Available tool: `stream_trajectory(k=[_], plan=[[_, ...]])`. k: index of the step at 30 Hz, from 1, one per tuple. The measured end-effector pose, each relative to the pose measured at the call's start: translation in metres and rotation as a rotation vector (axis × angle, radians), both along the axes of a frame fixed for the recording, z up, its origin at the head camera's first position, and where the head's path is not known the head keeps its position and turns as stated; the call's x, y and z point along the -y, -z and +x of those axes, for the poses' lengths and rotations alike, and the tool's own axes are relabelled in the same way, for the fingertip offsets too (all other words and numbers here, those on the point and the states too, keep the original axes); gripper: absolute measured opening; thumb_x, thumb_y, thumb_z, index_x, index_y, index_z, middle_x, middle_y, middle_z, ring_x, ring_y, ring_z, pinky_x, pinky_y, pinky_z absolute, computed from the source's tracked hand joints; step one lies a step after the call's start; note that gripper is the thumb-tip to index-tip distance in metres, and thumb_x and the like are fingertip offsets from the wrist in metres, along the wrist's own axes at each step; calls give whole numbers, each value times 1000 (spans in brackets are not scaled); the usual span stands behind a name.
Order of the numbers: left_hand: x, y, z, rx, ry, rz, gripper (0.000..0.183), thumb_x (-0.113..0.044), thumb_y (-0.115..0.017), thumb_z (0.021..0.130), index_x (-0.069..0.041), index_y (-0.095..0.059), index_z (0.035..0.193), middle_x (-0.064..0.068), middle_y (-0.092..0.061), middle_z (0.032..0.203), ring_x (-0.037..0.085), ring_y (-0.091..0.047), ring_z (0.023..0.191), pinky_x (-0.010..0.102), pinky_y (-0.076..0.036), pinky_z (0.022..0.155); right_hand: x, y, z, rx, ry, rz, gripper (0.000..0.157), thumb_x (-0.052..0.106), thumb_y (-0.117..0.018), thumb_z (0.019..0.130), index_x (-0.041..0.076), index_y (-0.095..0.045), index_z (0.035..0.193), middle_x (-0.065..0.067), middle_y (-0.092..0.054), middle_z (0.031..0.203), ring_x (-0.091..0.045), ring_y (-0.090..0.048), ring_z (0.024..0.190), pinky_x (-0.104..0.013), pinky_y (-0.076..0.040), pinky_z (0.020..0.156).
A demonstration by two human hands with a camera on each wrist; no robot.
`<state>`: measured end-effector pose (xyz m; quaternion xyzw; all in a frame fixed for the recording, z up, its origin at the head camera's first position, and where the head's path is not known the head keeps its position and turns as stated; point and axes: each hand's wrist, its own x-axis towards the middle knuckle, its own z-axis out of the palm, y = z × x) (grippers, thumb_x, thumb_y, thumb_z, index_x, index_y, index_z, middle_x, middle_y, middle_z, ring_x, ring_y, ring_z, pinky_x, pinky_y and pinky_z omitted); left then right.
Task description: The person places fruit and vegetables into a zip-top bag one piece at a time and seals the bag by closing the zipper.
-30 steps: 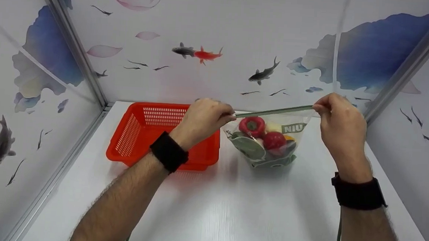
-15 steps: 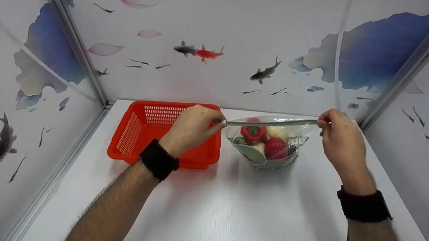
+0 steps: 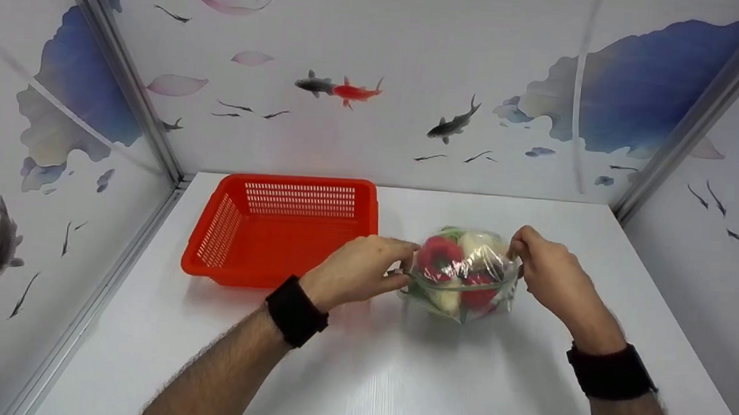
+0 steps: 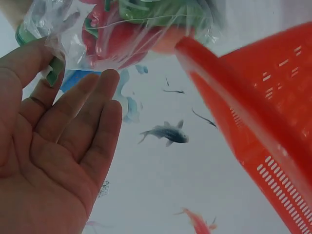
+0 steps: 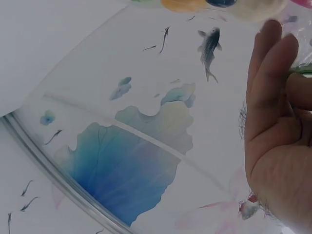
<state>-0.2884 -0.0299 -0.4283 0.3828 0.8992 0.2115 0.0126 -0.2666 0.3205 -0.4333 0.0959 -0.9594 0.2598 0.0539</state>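
A clear zip bag point(image 3: 457, 287) full of vegetables stands on the white table, its green closing strip now low across the near side. Through the plastic show a red bell pepper point(image 3: 438, 256), a pale round vegetable and another red one. My left hand point(image 3: 366, 269) pinches the bag's left end between thumb and index finger; the left wrist view shows the strip's green end point(image 4: 55, 71) there, with the other fingers extended. At the right end, my right hand point(image 3: 552, 277) pinches the strip. In the right wrist view its thumb tip is partly cut off by the frame edge.
A red plastic basket point(image 3: 218, 190) with slotted walls stands to the left of the bag, close behind my left hand. White panels point(image 3: 372, 151) painted with fish and leaves enclose the table point(image 3: 360, 384) at the back and both sides.
Both hands have come down and toward me with the strip, and closer together. The strip, stretched straight above the vegetables before, now sags across the front of the bag.
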Motion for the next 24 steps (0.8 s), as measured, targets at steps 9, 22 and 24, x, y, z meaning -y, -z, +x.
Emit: stream_trajectory(k=[9, 22, 24], plan=[[-21, 40, 16, -172, 52, -169, 17, -28, -86, 109, -19, -88, 123, 0, -89, 137, 13, -83, 98, 23, -67, 83, 8, 12, 7, 214, -132, -3, 40, 44, -73, 118, 5, -73, 129, -16, -83, 122, -35, -82, 113, -54, -70, 93], [-31, 43, 20, -137, -116, -190, 30, -31, -68, 107, -21, -88, 128, 2, -75, 164, 26, -72, 151, 49, -58, 127, 22, 18, 5, 197, -76, 121, 49, 29, -64, 122, -8, -61, 153, -35, -71, 153, -57, -68, 147, -75, -56, 121], [-25, 34, 16, -61, -149, -128, 33, -34, -62, 112, -21, -87, 130, 2, -75, 164, 27, -69, 155, 52, -54, 133, 23, 12, 3, 176, -49, 133, 50, 30, -62, 123, -8, -61, 155, -36, -69, 156, -59, -67, 148, -76, -56, 120]])
